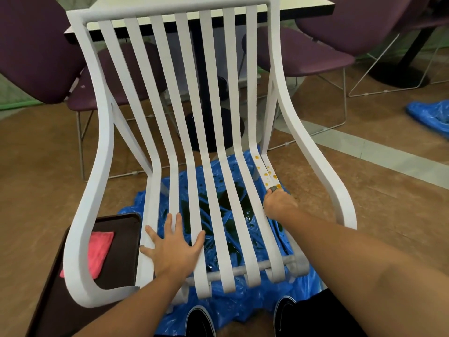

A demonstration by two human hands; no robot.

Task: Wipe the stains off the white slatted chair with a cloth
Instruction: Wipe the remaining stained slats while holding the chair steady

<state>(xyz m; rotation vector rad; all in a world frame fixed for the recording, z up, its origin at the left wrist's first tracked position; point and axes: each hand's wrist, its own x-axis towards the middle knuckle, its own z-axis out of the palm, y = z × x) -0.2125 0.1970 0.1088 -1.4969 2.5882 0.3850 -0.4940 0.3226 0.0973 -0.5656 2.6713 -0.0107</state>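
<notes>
The white slatted chair (213,98) stands right in front of me. Orange stains (267,172) dot the two rightmost seat slats near the bend of the seat. My right hand (279,203) rests on those slats just below the stains, closed around a small grey wad that looks like a cloth (273,188), of which only the tip shows. My left hand (173,249) lies flat on the left seat slats with fingers spread and holds nothing.
A blue plastic sheet (233,310) lies on the floor under the chair. A dark tray (121,239) at the left holds a pink cloth (99,249). Purple chairs (303,54) and a table (315,8) stand behind. My shoes (200,322) are at the bottom edge.
</notes>
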